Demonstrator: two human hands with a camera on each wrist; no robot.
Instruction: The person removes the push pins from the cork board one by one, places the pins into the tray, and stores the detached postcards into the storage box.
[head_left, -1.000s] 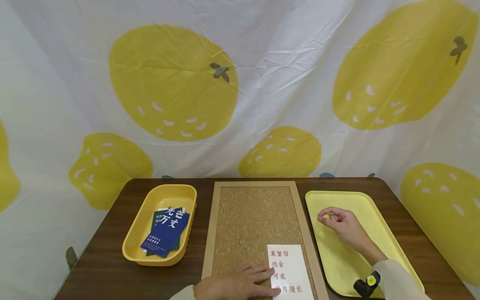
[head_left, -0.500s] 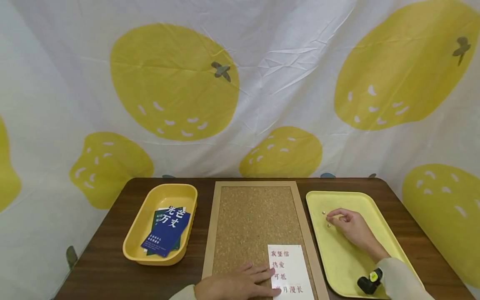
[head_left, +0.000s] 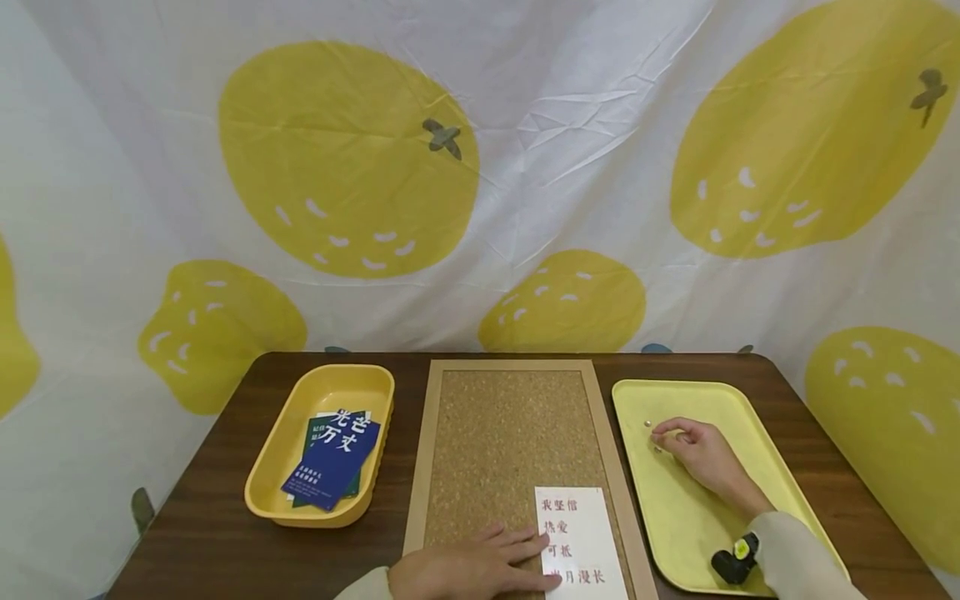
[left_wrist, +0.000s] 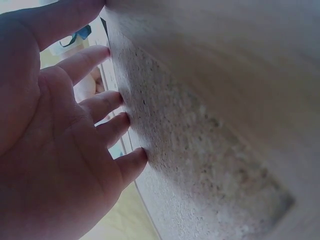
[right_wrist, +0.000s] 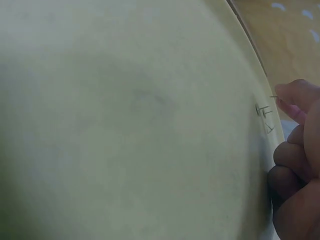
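Observation:
My left hand lies spread on the cork board, its fingertips on the left edge of a white card with red characters. In the left wrist view the straight fingers press against the cork. Over the yellow tray, my right hand pinches a thumbtack between thumb and forefinger, its thin point sticking out. The other fingers are curled in. Several loose thumbtacks lie on the tray just beside the fingertips; one tack shows in the head view.
A yellow basket at the left holds several cards, a dark blue card on top. The board has a light wooden frame. All stand on a dark wood table, with a lemon-print curtain behind it.
My right hand shifted slightly right over the tray, so loose thumbtacks came into sight beside its fingertips. My left hand has stayed in place on the card.

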